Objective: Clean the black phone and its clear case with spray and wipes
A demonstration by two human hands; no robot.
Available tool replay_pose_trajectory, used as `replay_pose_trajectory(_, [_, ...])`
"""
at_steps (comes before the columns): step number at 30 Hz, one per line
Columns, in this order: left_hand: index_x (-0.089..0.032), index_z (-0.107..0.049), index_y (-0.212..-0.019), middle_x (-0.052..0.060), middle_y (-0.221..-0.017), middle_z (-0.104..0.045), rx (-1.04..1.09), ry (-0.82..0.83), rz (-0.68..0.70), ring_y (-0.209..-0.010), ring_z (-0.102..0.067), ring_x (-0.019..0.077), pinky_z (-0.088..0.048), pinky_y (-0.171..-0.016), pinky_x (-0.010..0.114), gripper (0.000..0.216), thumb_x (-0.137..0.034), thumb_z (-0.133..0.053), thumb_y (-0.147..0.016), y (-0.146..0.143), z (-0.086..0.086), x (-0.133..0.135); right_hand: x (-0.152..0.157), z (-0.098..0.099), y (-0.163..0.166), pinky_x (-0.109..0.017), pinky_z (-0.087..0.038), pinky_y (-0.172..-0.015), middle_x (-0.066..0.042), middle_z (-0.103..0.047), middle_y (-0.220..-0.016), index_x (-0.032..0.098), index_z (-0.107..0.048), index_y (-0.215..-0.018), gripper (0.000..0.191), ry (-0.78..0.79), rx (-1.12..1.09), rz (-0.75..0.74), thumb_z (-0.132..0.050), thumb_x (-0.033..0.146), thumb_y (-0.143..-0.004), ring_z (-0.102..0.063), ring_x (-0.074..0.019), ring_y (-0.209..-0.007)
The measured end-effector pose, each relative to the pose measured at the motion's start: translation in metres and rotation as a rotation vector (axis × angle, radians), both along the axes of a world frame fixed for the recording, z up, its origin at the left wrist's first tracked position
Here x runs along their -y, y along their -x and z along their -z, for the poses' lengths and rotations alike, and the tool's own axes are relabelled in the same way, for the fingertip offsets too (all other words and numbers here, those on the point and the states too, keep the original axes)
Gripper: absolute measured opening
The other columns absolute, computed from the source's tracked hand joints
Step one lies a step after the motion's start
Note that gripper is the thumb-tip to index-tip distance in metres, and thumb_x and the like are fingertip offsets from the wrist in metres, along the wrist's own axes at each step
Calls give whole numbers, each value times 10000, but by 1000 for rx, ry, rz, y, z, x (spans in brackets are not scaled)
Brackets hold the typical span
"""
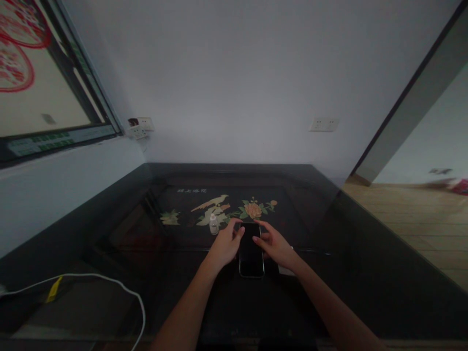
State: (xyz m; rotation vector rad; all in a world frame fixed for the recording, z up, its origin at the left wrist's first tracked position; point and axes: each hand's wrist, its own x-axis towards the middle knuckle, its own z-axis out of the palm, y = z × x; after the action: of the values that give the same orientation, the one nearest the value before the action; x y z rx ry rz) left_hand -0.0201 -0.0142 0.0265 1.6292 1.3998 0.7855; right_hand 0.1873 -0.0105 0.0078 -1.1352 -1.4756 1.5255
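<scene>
A black smartphone [251, 253] lies flat on the dark glass-topped table [347, 253], screen up and dark. My left hand [225, 243] rests against the phone's upper left edge, fingers curled onto it. My right hand [275, 244] touches the upper right edge, thumb and forefinger pinching the phone's side. A small white bottle [213, 224] stands just left of my left hand. Something white [285, 269] shows under my right wrist, mostly hidden.
The table has a painted bird and flower panel [223, 207] under the glass. A white cable [109, 285] with a yellow tag loops at the near left. Wall sockets [323, 124] sit behind, a framed window [47, 97] at left, wooden floor [413, 214] at right.
</scene>
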Motion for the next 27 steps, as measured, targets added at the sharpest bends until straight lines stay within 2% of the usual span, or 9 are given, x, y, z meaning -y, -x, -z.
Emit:
replay_pose_trajectory(7, [-227,-552,-1282,39,-880,-700,-143,-148,-28,-782,-683,197,-526,-761,307,392,-480,-433,-1008,-3,1,1,-1,1,0,-299,-623,-572,-53,-722,-943,246,-434,-1411,521,-57,118,47,-612,415,-952,-741,-221,-805])
replay_pose_trajectory(14, [-220,-552,-1267,49,-919,-711,-183,-192,-33,-825,-689,200,-500,-770,291,352,-437,-437,-1015,-5,1,2,-3,6,-1,-282,-628,-524,-69,-711,-1015,245,-508,-1412,464,-110,206,108,-521,408,-978,-717,-213,-828])
replay_pose_trajectory(19, [-213,-558,-1242,70,-958,-722,-226,-210,-42,-880,-704,211,-498,-786,291,326,-415,-436,-1017,-6,1,2,-4,7,-1,-307,-644,-556,-110,-682,-1168,210,-589,-1348,430,-143,205,170,-496,395,-971,-708,-219,-886])
replay_pose_trajectory(22, [-214,-556,-1240,71,-951,-722,-251,-208,-40,-884,-705,215,-499,-794,292,323,-410,-436,-1014,-6,3,2,-4,6,0,-297,-635,-560,-120,-674,-1194,199,-609,-1325,411,-125,207,185,-486,342,-960,-706,-211,-880])
replay_pose_trajectory(27, [-203,-538,-1275,96,-1049,-715,-273,-188,-31,-964,-697,209,-488,-866,297,328,-214,-412,-972,-5,4,2,-6,4,-2,-211,-541,-463,-112,-700,-1166,177,-609,-1326,455,-134,303,180,-437,184,-905,-703,-191,-836])
